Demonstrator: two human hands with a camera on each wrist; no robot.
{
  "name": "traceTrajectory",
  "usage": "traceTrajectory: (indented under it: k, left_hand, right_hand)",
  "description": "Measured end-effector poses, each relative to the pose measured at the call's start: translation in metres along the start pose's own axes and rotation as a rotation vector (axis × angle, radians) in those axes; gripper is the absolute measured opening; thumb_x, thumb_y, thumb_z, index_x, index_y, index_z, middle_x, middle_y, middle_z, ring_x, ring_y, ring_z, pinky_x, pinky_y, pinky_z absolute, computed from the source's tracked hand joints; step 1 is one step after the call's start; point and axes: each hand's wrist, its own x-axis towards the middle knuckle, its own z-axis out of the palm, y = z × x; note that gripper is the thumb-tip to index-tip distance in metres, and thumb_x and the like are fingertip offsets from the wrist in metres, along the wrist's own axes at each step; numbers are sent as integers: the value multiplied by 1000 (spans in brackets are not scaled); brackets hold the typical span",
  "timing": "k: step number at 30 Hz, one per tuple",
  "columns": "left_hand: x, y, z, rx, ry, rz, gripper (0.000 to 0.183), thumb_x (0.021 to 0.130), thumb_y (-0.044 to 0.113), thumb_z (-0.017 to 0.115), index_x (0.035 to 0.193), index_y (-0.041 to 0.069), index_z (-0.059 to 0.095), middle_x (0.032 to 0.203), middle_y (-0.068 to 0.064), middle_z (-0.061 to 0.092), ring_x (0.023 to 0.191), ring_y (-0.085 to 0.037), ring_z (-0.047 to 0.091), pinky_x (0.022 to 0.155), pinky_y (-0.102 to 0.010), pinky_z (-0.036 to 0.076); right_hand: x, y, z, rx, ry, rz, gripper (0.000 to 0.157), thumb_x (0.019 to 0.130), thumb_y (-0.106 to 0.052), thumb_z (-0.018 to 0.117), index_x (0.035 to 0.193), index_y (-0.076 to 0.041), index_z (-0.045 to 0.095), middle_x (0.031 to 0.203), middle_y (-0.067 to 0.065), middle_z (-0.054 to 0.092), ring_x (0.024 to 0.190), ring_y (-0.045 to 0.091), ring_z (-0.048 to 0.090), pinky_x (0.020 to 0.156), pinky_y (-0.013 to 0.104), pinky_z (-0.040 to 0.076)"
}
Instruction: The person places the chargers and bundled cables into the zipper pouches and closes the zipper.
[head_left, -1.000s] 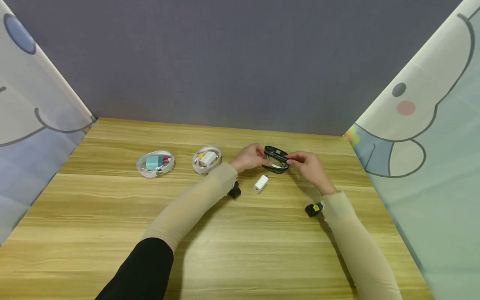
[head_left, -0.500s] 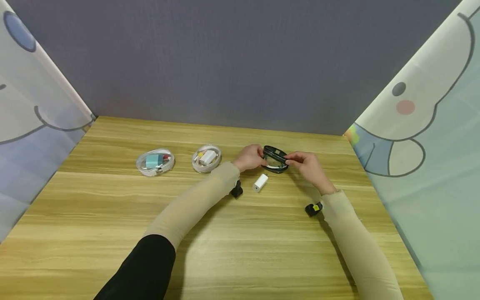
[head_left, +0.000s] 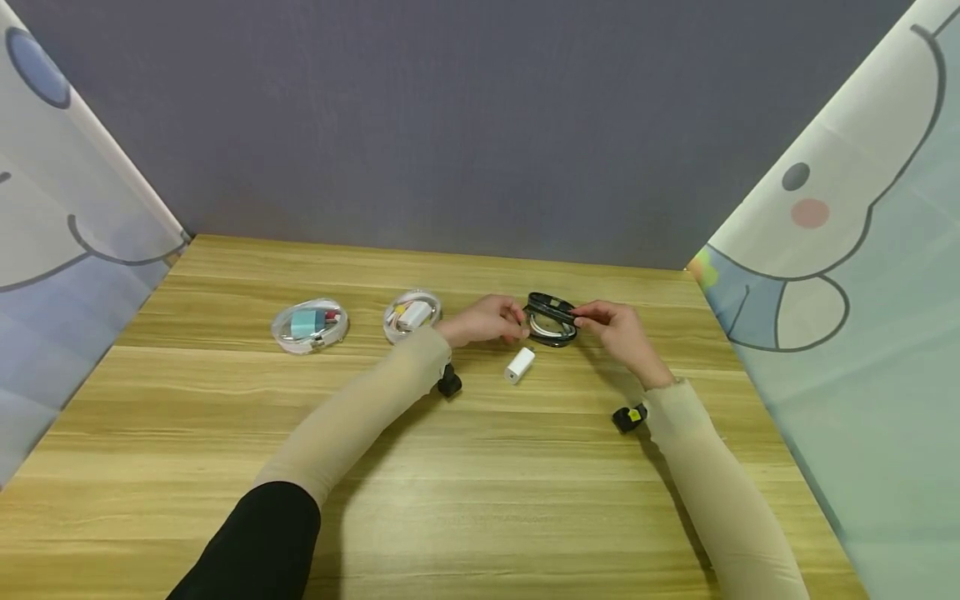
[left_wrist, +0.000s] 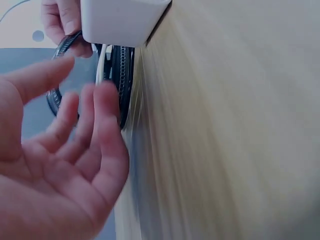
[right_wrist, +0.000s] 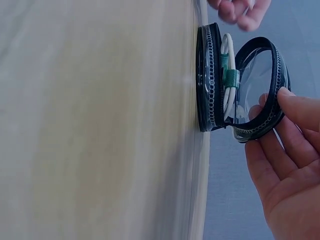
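Note:
A small round zip case [right_wrist: 213, 80] of clear plastic with black edging lies unzipped on the table, lid raised. Inside is a coiled white cable [right_wrist: 230, 95] with a green tie round it. My right hand [head_left: 619, 337] pinches the lid's rim between thumb and fingers. Just left of the case, my left hand [head_left: 483, 322] hovers with loosely bent fingers, holding nothing; the left wrist view shows its palm [left_wrist: 65, 185] bare. A white charger plug [head_left: 520, 365] lies on the table in front of the case and looms large in the left wrist view.
To the left sit two round clear cases: one [head_left: 412, 337] with a white block and cables, partly behind my left sleeve, another [head_left: 310, 344] with a light blue block. A grey panel [head_left: 442, 125] rises behind the wooden table [head_left: 480, 492]; printed cloths [head_left: 870, 350] hang at both sides.
My left hand has let go of the case's left side and drawn back a little to the left. The right hand has kept its hold on the lid; the charger plug stays put.

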Motion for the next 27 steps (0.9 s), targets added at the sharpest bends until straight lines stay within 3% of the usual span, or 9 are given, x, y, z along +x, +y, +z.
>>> traceTrajectory:
  k: [7, 13, 27]
  left_hand:
    - [-23, -1, -5, 43, -156, 44, 29, 91, 12, 73, 115, 0, 60, 108, -8, 65, 91, -20, 62, 72, -30, 51]
    - [-34, -3, -6, 80, -278, 79, 39, 86, 5, 77, 121, 3, 61, 120, -8, 63, 107, -22, 62, 92, -31, 50]
    - [-31, -5, 1, 174, -264, 88, 60, 79, 4, 83, 134, 7, 57, 120, -6, 62, 104, -22, 59, 91, -32, 50]
  right_hand:
    - [-1, 4, 0, 2, 14, -32, 19, 96, -10, 68, 111, -1, 74, 108, 17, 71, 95, 28, 68, 73, 24, 54]
    - [0, 5, 1, 1, 18, -34, 19, 95, -10, 68, 111, -1, 74, 109, 16, 72, 95, 28, 67, 74, 22, 53]
    - [-2, 6, 0, -2, 28, -3, 18, 95, -8, 68, 111, -2, 73, 110, 16, 71, 96, 27, 67, 75, 26, 54]
